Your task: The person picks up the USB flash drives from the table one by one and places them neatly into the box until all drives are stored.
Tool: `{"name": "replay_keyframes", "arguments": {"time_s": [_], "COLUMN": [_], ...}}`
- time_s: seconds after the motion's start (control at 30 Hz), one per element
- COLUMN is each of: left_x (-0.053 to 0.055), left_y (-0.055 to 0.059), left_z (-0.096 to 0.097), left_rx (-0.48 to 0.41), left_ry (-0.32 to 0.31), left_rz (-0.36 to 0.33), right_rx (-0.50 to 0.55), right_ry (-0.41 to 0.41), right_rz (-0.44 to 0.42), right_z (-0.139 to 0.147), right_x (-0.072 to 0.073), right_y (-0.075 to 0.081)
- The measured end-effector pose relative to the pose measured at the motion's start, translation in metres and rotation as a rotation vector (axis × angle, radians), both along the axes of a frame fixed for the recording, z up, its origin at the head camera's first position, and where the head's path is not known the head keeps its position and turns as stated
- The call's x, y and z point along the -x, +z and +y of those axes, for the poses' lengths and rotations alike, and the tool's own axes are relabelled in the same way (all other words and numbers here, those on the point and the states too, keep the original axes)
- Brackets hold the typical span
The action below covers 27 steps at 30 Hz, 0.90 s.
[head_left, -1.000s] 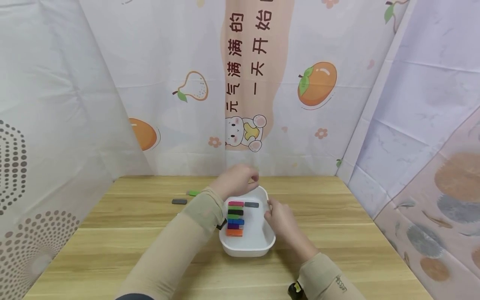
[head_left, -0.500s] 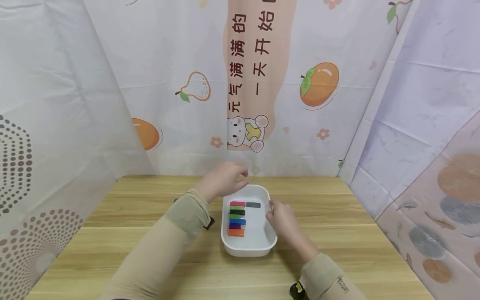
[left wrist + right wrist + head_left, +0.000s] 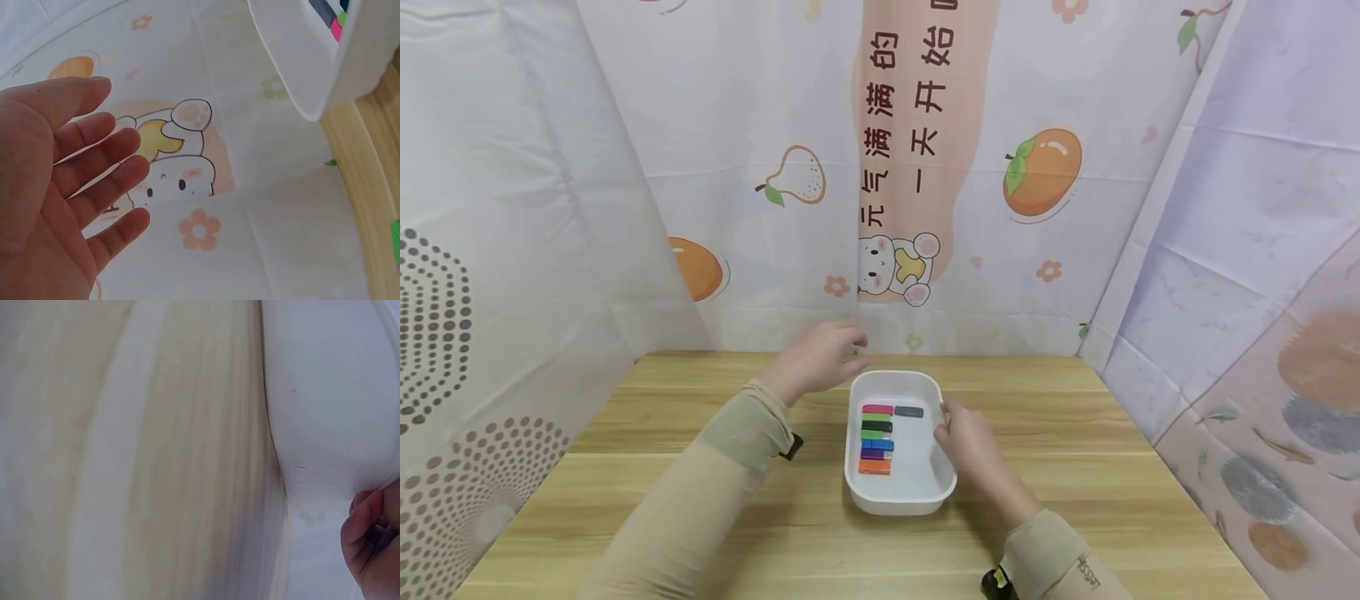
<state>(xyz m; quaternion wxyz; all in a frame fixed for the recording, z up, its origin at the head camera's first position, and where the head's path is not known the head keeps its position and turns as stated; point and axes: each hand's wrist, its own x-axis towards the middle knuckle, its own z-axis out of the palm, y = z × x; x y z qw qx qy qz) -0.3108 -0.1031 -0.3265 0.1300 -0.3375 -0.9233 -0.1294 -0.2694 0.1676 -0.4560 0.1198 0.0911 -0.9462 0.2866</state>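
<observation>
A white plastic tray (image 3: 919, 462) stands on the wooden table, its right rim held by my right hand (image 3: 966, 435) between thumb and curled fingers. Inside, several small coloured sticks that look like USB flash drives form a column along the left side, from a pink one (image 3: 877, 409) at the back to an orange one (image 3: 875, 467) in front. A dark grey one (image 3: 909, 412) lies right of the pink one. My left hand (image 3: 816, 360) hovers past the tray's far left corner, holding nothing; the left wrist view shows its fingers (image 3: 109, 184) spread and loosely bent.
A green piece (image 3: 396, 240) lies on the table at the edge of the left wrist view. A printed curtain (image 3: 775, 275) hangs right behind the table's back edge, and more cloth encloses both sides. My left forearm (image 3: 700, 475) covers part of the table's left side.
My left hand has moved left, from over the tray's far end to beyond its left corner. The right hand keeps its hold on the rim. The grey and green pieces on the left are now hidden in the head view.
</observation>
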Motion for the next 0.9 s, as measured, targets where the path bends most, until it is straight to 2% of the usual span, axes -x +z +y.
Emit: {"name": "replay_keyframes", "arguments": {"time_s": [0.3, 0.67, 0.9], "left_x": [0.003, 0.008, 0.012], "left_y": [-0.010, -0.023, -0.032], "left_z": [-0.028, -0.060, -0.080], "left_rx": [-0.019, -0.025, -0.053], "left_ry": [0.067, 0.120, 0.174], "left_rz": [-0.071, -0.092, -0.151], "right_rx": [-0.008, 0.000, 0.006], "right_ry": [-0.001, -0.006, -0.011], "right_rz": [-0.010, -0.045, -0.065], "right_z": [0.000, 0.000, 0.000], "right_x": [-0.001, 0.000, 0.000], "right_y": [-0.001, 0.000, 0.000]}}
